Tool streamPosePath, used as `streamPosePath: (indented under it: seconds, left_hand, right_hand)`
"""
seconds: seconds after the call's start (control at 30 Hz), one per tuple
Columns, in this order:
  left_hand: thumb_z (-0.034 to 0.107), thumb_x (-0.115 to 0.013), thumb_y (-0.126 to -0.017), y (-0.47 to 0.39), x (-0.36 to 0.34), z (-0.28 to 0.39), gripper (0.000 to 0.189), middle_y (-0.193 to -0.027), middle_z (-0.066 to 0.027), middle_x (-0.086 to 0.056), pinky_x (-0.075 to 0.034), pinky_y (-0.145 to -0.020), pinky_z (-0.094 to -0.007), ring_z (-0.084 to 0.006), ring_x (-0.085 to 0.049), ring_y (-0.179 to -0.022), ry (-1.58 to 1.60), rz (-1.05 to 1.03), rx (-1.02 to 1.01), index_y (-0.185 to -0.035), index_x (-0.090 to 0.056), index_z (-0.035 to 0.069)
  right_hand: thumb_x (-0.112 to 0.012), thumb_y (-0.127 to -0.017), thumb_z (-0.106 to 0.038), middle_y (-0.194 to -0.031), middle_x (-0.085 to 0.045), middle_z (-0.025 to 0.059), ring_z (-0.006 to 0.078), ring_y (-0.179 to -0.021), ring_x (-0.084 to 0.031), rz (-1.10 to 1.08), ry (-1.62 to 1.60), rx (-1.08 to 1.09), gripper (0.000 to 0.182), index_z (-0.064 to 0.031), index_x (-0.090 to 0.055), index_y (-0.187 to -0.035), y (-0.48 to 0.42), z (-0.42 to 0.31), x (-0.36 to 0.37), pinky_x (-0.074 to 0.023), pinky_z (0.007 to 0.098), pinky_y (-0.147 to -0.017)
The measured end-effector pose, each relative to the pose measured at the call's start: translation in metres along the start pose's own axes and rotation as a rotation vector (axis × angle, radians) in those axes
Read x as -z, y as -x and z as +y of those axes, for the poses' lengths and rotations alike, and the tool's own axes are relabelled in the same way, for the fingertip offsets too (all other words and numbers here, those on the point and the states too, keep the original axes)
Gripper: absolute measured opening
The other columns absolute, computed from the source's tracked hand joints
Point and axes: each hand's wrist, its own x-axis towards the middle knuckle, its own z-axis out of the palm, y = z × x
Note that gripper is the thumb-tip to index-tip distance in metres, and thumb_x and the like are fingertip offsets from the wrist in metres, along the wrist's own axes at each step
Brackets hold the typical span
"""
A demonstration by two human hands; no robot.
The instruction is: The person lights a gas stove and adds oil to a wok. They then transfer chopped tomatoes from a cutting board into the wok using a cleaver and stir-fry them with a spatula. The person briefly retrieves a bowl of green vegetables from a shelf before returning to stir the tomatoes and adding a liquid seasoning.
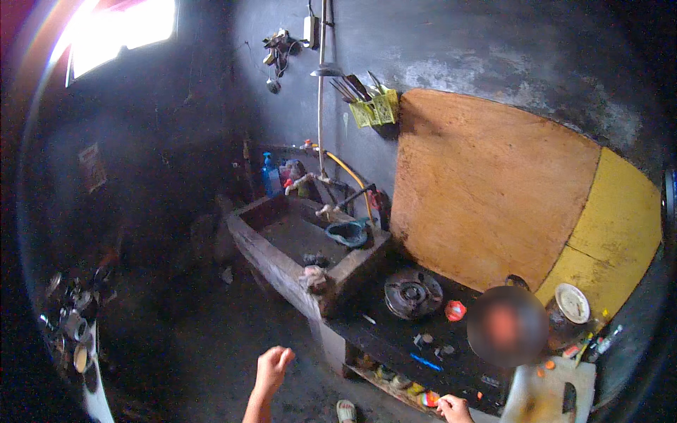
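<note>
My left hand [272, 367] is raised over the dark floor, its fingers curled into a loose fist. Nothing shows in it. My right hand [455, 410] is at the bottom edge by the front of the black countertop [381, 336]. Its fingers are bent together, and whether they hold anything is unclear. Just left of them is a red and orange packet [430, 398] on the shelf below; I cannot tell if they touch. A blue stick-like item [426, 362] lies on the countertop beyond. A white chopping board [550, 394] with orange bits is to the right.
A concrete sink [275, 264] with a teal basin [346, 233] stands ahead. On the countertop are a round stove burner [413, 293], a red item [455, 311] and a blurred round patch. A lidded container [572, 303] stands behind. Metal utensils [76, 328] crowd the left.
</note>
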Motion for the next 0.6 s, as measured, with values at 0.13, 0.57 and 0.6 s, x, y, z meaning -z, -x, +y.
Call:
streamPosePath:
  seconds: [0.13,0.57,0.6]
  left_hand:
    - [0.017,-0.050,-0.083,-0.141,0.036,0.010,0.019,-0.067,-0.0020,-0.055,-0.042,-0.057,-0.0243,-0.0094,-0.049,-0.061,0.260,0.009,-0.163,-0.076,-0.057,0.001]
    - [0.041,-0.045,-0.082,-0.574,0.142,0.117,0.038,-0.071,0.0002,-0.055,-0.037,-0.057,-0.0227,-0.0078,-0.045,-0.063,0.346,-0.109,-0.343,-0.086,-0.061,0.007]
    - [0.042,-0.045,-0.081,-0.609,0.140,0.127,0.037,-0.073,0.0008,-0.056,-0.037,-0.057,-0.0240,-0.0083,-0.045,-0.064,0.341,-0.140,-0.360,-0.086,-0.061,0.009]
  right_hand:
    - [-0.047,-0.082,-0.012,-0.059,-0.053,0.0010,0.0054,-0.049,-0.046,0.107,0.004,0.164,0.013,-0.0034,-0.057,-0.080,-0.087,0.006,-0.067,-0.0369,0.0198,-0.045]
    - [-0.045,-0.085,-0.024,-0.063,-0.053,0.0005,0.0074,-0.056,-0.050,0.232,-0.059,0.128,0.022,-0.0049,-0.058,-0.085,-0.304,-0.155,-0.160,-0.0403,0.0194,-0.051]
    - [-0.045,-0.086,-0.022,-0.067,-0.053,0.0005,0.0071,-0.060,-0.050,0.236,-0.044,0.069,0.021,-0.0043,-0.057,-0.089,-0.302,-0.147,-0.167,-0.0408,0.0192,-0.054]
